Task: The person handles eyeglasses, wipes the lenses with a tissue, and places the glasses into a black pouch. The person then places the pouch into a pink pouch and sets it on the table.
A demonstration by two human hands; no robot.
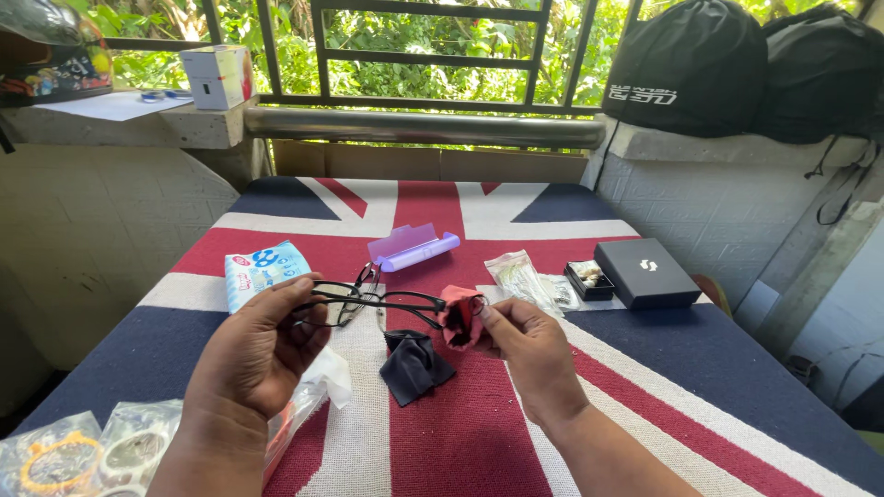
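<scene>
A pair of black-framed glasses [368,300] is held over the flag-patterned table [645,368]. My left hand [262,345] grips the frame at its left end. My right hand [525,340] pinches a small pink cloth [458,316] against the right lens. Below the glasses a dark cloth [414,366] lies crumpled on the table.
A purple clear case [412,247] lies open behind the glasses. A wipes pack [265,269] sits left, a black box [645,272] with a small tray [589,279] and plastic bags [520,273] right. Bagged items [92,451] lie near left. Black bags [737,64] rest on the ledge.
</scene>
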